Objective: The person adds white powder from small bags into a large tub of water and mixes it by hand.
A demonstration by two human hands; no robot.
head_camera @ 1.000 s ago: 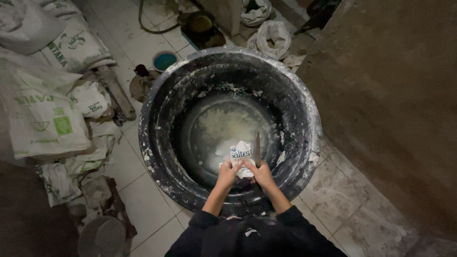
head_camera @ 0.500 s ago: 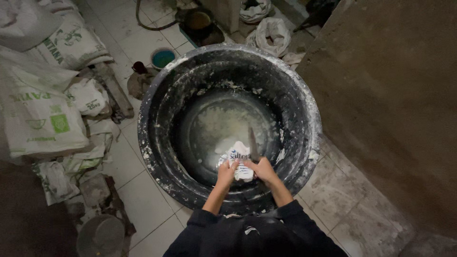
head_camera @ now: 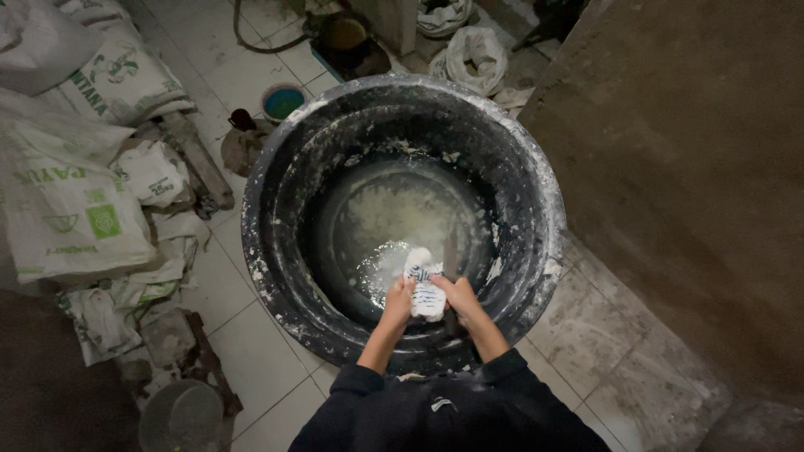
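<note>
Both my hands hold a small white printed packet (head_camera: 425,283) over a big black tub (head_camera: 276,209). My left hand (head_camera: 398,301) grips the packet's left side. My right hand (head_camera: 457,295) grips its right side and also holds a thin dark blade (head_camera: 450,251) that points up and away from me. The tub's inside is smeared with white residue, and pale wet matter (head_camera: 394,222) lies at its bottom. My dark sleeves show at the lower edge.
Printed white sacks (head_camera: 59,201) and crumpled bags pile up on the left. A small blue bowl (head_camera: 282,101) and a dark pan (head_camera: 347,38) sit beyond the tub. A grey bucket (head_camera: 180,416) stands at lower left. A rough wall (head_camera: 695,167) rises on the right.
The packet and both hands have stayed over the near side of the tub, shifting only slightly. The blade remains upright in my right hand.
</note>
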